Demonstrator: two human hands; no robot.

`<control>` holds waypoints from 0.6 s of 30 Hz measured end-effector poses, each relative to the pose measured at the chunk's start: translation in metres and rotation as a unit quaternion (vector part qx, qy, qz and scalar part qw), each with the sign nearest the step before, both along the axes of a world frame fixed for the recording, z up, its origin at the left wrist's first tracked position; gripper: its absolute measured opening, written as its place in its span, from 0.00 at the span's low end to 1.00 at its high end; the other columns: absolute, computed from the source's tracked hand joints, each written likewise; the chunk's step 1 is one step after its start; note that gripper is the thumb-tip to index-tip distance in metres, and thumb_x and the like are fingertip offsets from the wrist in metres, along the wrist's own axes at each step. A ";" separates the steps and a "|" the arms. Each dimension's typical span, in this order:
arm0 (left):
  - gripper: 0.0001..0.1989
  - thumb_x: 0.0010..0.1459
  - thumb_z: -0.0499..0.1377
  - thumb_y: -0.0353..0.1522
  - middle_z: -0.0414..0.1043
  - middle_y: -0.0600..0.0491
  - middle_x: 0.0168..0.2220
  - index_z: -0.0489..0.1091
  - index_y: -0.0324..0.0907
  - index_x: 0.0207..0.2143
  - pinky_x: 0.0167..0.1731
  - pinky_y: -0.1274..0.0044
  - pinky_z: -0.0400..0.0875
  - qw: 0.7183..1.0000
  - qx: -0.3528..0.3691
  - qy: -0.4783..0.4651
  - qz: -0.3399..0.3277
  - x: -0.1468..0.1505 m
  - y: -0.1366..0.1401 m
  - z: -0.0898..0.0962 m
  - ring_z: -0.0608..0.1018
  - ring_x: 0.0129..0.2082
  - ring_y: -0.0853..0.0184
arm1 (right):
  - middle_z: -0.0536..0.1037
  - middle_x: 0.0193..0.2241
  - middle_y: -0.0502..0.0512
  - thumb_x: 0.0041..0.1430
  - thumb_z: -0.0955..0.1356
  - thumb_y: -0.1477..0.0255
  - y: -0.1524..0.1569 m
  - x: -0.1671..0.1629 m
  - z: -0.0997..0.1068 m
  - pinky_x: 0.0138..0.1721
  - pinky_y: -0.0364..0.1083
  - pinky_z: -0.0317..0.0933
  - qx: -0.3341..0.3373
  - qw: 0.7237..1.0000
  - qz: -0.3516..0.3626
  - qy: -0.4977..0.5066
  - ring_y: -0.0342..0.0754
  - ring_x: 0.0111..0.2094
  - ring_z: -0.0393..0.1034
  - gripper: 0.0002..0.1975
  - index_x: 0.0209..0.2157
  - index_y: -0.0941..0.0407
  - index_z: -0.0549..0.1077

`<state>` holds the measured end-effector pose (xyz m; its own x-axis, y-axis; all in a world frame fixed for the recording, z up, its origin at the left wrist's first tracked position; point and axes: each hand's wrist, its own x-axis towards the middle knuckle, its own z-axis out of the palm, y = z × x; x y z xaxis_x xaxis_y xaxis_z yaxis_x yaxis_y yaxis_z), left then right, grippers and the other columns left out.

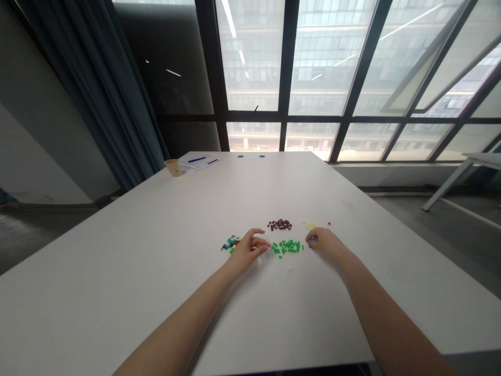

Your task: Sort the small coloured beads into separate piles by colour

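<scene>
My left hand hovers between a mixed pile of small coloured pieces and a spread of green toy bricks. Its fingers are bent and apart, with nothing visible in them. On the right, my right hand has its fingertips pinched together down at some small blue bricks; whatever they hold is hidden. Dark brown bricks form a heap behind the green ones. Pale yellow pieces lie just beyond my right hand, and one red piece sits apart from them.
Everything lies on a large white table. A few pale, tiny pieces are nearer to me. At the far left stand a yellowish cup and papers with a blue pen. Windows rise behind the table.
</scene>
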<state>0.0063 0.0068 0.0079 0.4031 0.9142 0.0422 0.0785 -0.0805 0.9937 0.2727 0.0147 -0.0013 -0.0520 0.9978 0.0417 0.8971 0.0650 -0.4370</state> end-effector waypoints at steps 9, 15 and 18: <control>0.18 0.47 0.59 0.34 0.70 0.52 0.30 0.58 0.42 0.41 0.33 0.77 0.64 1.000 0.002 -0.003 0.004 0.001 0.000 0.000 0.73 0.34 0.68 | 0.74 0.25 0.52 0.42 0.67 0.72 -0.001 0.005 0.005 0.28 0.41 0.56 0.002 1.000 0.004 0.003 0.43 0.25 0.65 0.09 0.28 0.52 0.76; 0.18 0.47 0.59 0.35 0.69 0.53 0.28 0.58 0.42 0.41 0.33 0.77 0.64 1.000 0.006 -0.005 -0.001 0.001 0.000 0.000 0.73 0.32 0.68 | 0.75 0.27 0.51 0.40 0.68 0.73 -0.003 0.002 0.003 0.29 0.42 0.56 -0.021 1.000 0.007 -0.011 0.45 0.28 0.66 0.06 0.24 0.51 0.76; 0.18 0.47 0.59 0.36 0.69 0.53 0.28 0.59 0.41 0.40 0.33 0.76 0.64 1.000 0.011 -0.007 -0.001 0.002 -0.001 -0.001 0.72 0.31 0.69 | 0.75 0.26 0.51 0.39 0.68 0.74 -0.002 0.008 0.003 0.29 0.42 0.56 -0.021 1.000 0.003 -0.012 0.44 0.28 0.66 0.06 0.23 0.52 0.76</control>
